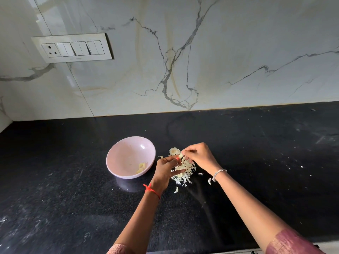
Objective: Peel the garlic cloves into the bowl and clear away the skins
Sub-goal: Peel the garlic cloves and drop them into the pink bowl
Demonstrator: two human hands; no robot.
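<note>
Just to the right of the shallow pale-pink round bowl (123, 153), both hands meet above the black speckled stone table (73, 198). The left hand (166, 168), the one nearer the bowl, pinches a small pale garlic clove (180, 156) between thumb and fingertips. The right hand (197, 156), on the side away from the bowl, has its fingers curled in and nips the clove's other end, apparently at the skin. The clove's long axis seems to run aslant between the two hands, one end toward the bowl, though it is too small to be sure.

Beneath the hands lies a loose heap of papery white garlic skins (185, 174), with a few strays farther from the bowl. Inside the bowl, against the wall nearest the hands, sit a few peeled yellowish cloves (142, 168).

This looks like mid-peel. Once the clove is bare, it has only a short way to go, straight toward the bowl's near rim, and the left hand is better placed to drop it in. The skins are not yet cleared.
</note>
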